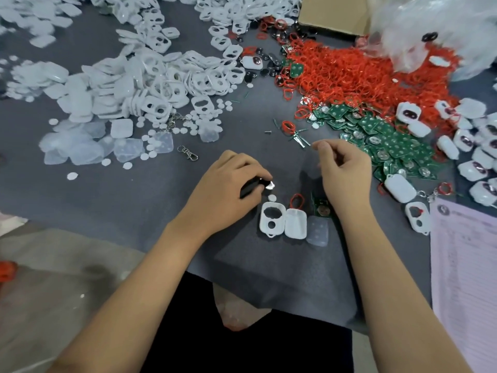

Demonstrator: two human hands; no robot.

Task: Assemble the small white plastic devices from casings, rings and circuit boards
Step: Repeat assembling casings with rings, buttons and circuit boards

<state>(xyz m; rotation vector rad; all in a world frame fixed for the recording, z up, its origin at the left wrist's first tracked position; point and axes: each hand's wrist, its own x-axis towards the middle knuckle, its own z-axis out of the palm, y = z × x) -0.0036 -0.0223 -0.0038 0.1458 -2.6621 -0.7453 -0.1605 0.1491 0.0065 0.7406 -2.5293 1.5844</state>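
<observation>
Left hand (223,189) gripping small black tool (248,187) above holed white casing (272,219); right hand (345,170) pinching thin metal pin (309,143), fingers curling.

Arms: two forearms were in view, both bare from the lower edge of the picture up to the wrists; no sleeve showed on either one.
Left hand (223,189): it was bare, with no glove, no ring and no watch on the wrist.
Right hand (345,173): it was bare too, with short plain nails on the thumb and no ring or band.
Clothing: a dark, nearly black garment covered the lap between the two forearms, plain, with no print or seam that could be seen.
</observation>
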